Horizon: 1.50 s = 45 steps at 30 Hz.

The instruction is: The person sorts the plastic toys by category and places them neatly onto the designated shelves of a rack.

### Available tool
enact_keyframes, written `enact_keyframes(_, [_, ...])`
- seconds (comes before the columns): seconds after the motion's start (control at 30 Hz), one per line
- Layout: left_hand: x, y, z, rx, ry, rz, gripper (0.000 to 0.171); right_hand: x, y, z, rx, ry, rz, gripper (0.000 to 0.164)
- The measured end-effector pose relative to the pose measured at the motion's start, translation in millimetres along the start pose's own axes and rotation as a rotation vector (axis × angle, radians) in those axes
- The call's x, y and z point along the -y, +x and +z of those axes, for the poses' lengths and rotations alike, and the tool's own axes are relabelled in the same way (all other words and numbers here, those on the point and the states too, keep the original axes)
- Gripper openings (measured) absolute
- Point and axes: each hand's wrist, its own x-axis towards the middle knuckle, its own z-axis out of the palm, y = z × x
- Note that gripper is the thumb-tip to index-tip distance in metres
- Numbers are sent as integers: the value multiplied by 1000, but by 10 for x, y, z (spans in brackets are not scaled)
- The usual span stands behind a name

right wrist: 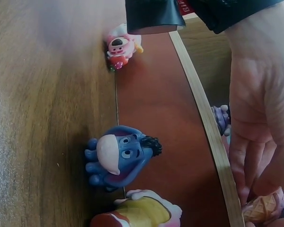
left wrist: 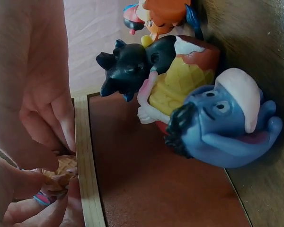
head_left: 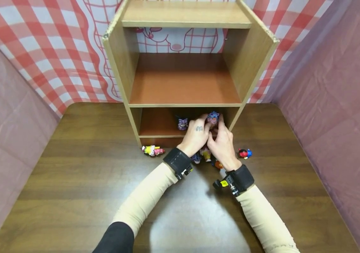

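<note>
On the right side of the lower shelf (head_left: 157,123), both hands hold a small blue and pink toy figurine (head_left: 213,117). The left hand (head_left: 196,135) pinches it from the left and the right hand (head_left: 223,146) from the right. Its waffle-patterned cone base (left wrist: 61,171) shows between the fingertips in the left wrist view. To the left of the hands, a purple striped figurine (head_left: 182,123) stands on that shelf. Below the wrists lie a blue donkey figurine (left wrist: 227,123) with a white cap and a yellow cone-shaped figurine (left wrist: 180,85), both beside the shelf's base.
An orange-haired figurine (left wrist: 163,14) and a glossy black one (left wrist: 125,68) lie near the donkey. At left, a pink and yellow figurine (head_left: 152,150) lies on the table (head_left: 97,175); at right lies a red and blue one (head_left: 244,153). The wooden shelf unit (head_left: 186,105) stands at the back.
</note>
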Motion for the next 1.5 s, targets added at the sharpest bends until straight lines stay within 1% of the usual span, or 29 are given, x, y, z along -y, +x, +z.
enact_keyframes(0.1, [11,-18,-6,-9,-9,3,29,4,-10,11,7,32,10,74])
enact_keyframes(0.23, [15,-42,-6,-14,-22,-14,35,13,-17,22,1,59,17,75])
enact_keyframes(0.33, [18,-58,-9,-22,-30,-22,42,21,-15,24,-4,57,16,76])
enact_keyframes(0.47, [20,-94,-21,-41,-31,-2,45,19,-19,25,-16,47,-4,77])
enact_keyframes(0.53, [20,-133,-27,-45,-43,8,44,18,-45,23,-24,46,-18,77])
enact_keyframes(0.73, [20,-310,-46,0,-77,44,49,9,-179,6,-48,51,-72,68])
enact_keyframes(0.83, [30,-366,-63,-2,-82,61,53,8,-211,-10,-40,77,-77,65])
enact_keyframes(0.9, [42,-395,-80,0,-91,56,56,11,-222,-23,-31,105,-66,66])
enact_keyframes(1.03, [72,-447,-134,38,-130,36,62,7,-239,-50,-20,157,-29,70])
enact_keyframes(1.17, [118,-513,-203,93,-184,32,68,-10,-256,-80,-35,201,-10,69])
enact_keyframes(1.27, [162,-572,-259,147,-208,49,72,-35,-257,-98,-72,228,-23,59])
enact_keyframes(1.37, [206,-634,-332,194,-199,99,66,-45,-255,-109,-109,205,-57,43])
enact_keyframes(1.43, [236,-671,-396,217,-158,141,57,-41,-248,-105,-122,179,-85,33])
enact_keyframes(1.5, [266,-705,-473,230,-110,187,45,-24,-239,-98,-130,148,-119,26])
